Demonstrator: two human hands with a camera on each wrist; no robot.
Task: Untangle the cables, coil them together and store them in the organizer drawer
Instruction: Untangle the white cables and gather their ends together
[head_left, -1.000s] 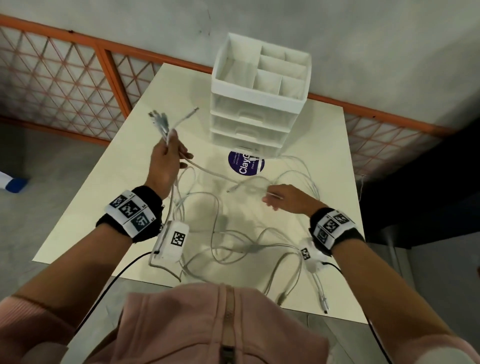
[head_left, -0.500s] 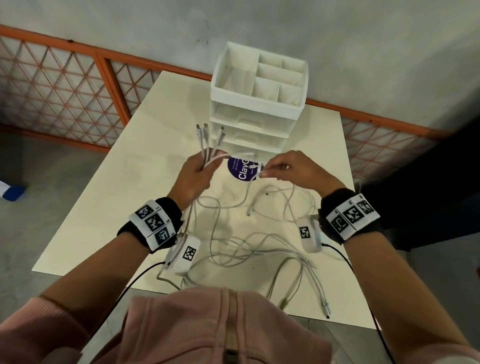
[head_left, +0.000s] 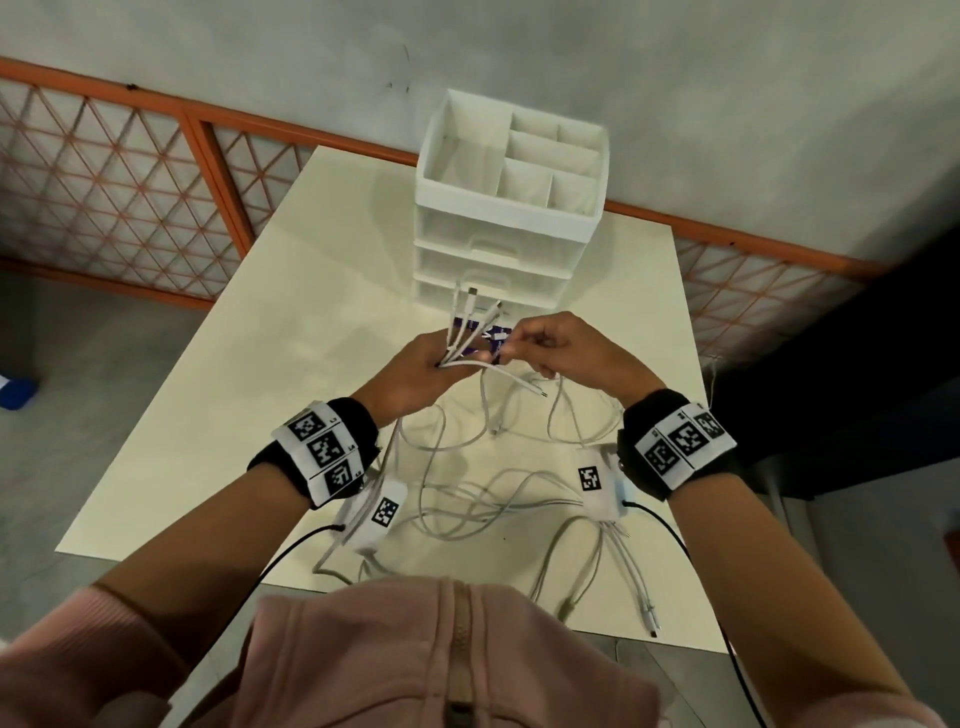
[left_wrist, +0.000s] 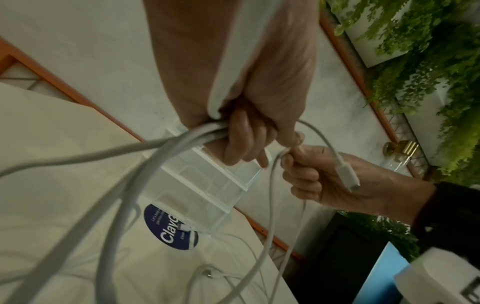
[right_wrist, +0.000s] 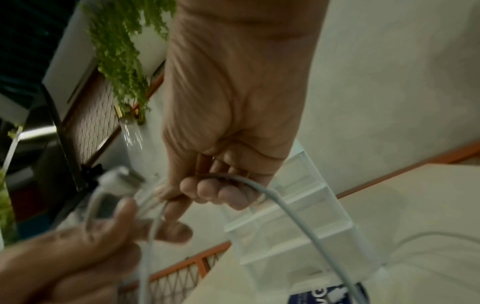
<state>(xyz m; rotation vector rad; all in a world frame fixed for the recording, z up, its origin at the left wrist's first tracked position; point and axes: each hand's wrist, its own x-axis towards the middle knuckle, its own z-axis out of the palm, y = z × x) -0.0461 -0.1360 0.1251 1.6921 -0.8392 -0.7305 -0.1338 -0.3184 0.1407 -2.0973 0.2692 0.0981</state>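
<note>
Left hand (head_left: 415, 371) grips a bundle of white cables (head_left: 470, 325), connector ends fanning upward; right hand (head_left: 561, 345) pinches one cable beside it. Remaining cable loops trail over the table (head_left: 291, 364), before the closed organizer drawers (head_left: 493, 260).

Head view looks steeply down; wrist views close, upward; all share organizer (head_left: 511, 208).
</note>
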